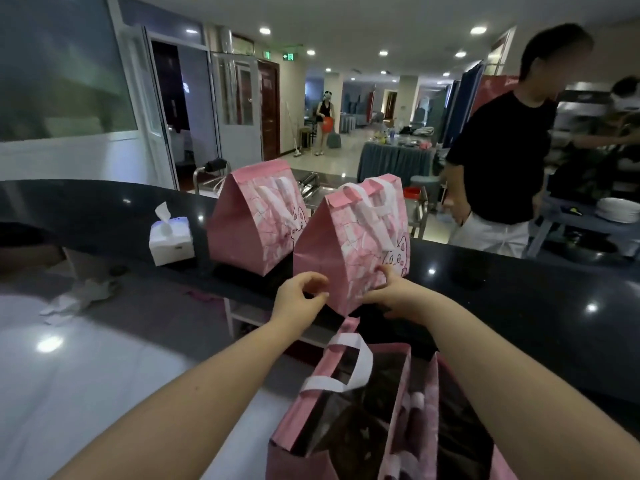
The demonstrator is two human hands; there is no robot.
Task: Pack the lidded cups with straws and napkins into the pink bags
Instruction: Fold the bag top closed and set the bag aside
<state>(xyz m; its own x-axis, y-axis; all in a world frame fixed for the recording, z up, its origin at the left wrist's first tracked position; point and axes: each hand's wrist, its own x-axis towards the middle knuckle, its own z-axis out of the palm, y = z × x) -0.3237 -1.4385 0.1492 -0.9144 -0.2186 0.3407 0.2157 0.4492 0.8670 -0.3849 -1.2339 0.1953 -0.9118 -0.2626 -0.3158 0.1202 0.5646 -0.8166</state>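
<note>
Two closed pink bags with white handles stand on the black counter: one at the back left, one nearer me. My left hand pinches the near bag's lower left edge. My right hand grips its lower front with the thumb up on the cat print. Below my arms stand two open pink bags: a left one with a dark lining and a right one. No cup or straw shows.
A white tissue box stands on the counter left of the bags. Crumpled napkins lie on the lower grey surface. A person in a black shirt stands behind the counter at the right.
</note>
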